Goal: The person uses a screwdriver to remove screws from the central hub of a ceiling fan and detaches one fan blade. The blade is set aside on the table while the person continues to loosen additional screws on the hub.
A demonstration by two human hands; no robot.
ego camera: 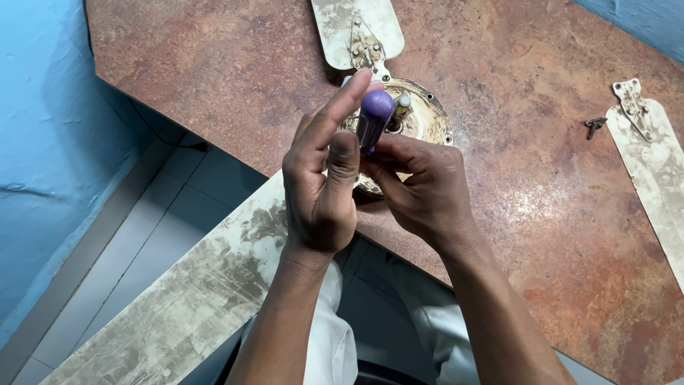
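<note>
The left hand (320, 182) rose upright over the table edge, its forefinger stretched straight up and its thumb pressed against the purple screwdriver handle (373, 117). The right hand (420, 185) met it from four o'clock, fingers curled round the lower part of the same handle, so both hands gripped the tool between them. The handle stood nearly vertical, its rounded top level with the left forefinger's tip; the shaft below was hidden by the fingers.

Directly under the hands sat the ceiling fan motor housing (427, 117), a grimy round metal body with a short shaft stub (402, 105) standing just beside the handle at two o'clock. A dirty white blade (356, 25) remained bolted to the housing at twelve o'clock, and another long blade (192, 285) ran from under the hands toward seven o'clock, out past the table edge. A detached blade (652, 153) lay well apart at three o'clock, with a small screw (593, 125) near its bracket end. All rested on a mottled brown table (235, 78). A blue wall (50, 128) and pale floor tiles (135, 235) showed at nine o'clock.
</note>
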